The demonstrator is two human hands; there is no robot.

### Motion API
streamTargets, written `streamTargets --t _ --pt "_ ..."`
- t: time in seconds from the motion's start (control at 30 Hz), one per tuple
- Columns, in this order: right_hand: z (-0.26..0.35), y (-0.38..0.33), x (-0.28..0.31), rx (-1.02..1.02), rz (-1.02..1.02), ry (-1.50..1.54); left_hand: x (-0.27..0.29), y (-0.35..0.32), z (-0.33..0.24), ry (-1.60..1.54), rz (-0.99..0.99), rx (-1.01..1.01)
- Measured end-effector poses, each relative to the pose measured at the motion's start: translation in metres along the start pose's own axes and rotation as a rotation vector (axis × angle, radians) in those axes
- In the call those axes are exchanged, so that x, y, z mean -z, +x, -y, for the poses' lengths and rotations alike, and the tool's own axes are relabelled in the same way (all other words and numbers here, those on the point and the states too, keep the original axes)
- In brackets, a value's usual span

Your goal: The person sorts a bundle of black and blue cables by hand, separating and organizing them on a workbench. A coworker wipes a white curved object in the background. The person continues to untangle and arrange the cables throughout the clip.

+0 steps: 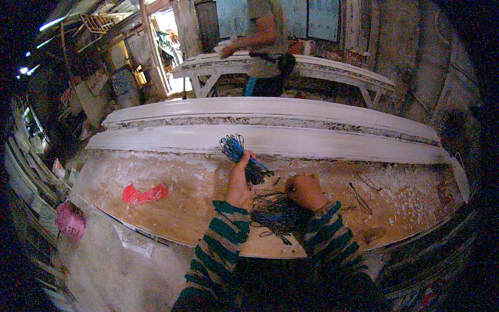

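Observation:
My left hand (239,182) grips a bundle of thin blue and dark wire loops (240,155), held up over the workbench with the loop ends fanning out at the top. My right hand (305,191) is closed in a fist on a loose tangle of dark wire (275,212) lying on the wooden workbench (176,208) just in front of me. Both forearms wear green and dark striped sleeves. Directly behind my hands lies a long white plaster moulding (291,140) running across the bench.
A crumpled red plastic bag (144,194) lies on the bench to the left. A few stray wire pieces (361,195) lie to the right. Another person (265,47) stands at a second white moulding table (332,70) behind. A pink basket (70,219) sits at lower left.

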State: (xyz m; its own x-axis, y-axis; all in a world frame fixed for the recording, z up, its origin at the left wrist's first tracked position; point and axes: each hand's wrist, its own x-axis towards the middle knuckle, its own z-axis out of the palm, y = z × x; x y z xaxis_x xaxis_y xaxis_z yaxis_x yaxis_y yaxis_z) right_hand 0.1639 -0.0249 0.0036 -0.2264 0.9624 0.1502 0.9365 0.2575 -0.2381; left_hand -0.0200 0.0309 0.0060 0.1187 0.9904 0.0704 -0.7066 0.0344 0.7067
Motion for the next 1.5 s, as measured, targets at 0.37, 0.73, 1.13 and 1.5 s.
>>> streamTargets --t 0.37,0.73,1.13,1.5 --pt "-0.018 0.002 0.005 -0.031 -0.221 0.149 0.009 0.008 -0.002 -0.167 0.061 -0.061" --pt "-0.014 0.003 0.008 -0.031 -0.426 0.525 0.011 0.007 -0.011 -0.076 -0.064 -0.083" --pt "0.008 0.001 0.015 0.024 -0.559 0.788 -0.014 -0.015 0.010 0.477 0.091 0.066" --pt "0.027 -0.003 0.020 0.134 -0.400 0.846 0.000 -0.007 0.026 0.392 0.160 -0.031"
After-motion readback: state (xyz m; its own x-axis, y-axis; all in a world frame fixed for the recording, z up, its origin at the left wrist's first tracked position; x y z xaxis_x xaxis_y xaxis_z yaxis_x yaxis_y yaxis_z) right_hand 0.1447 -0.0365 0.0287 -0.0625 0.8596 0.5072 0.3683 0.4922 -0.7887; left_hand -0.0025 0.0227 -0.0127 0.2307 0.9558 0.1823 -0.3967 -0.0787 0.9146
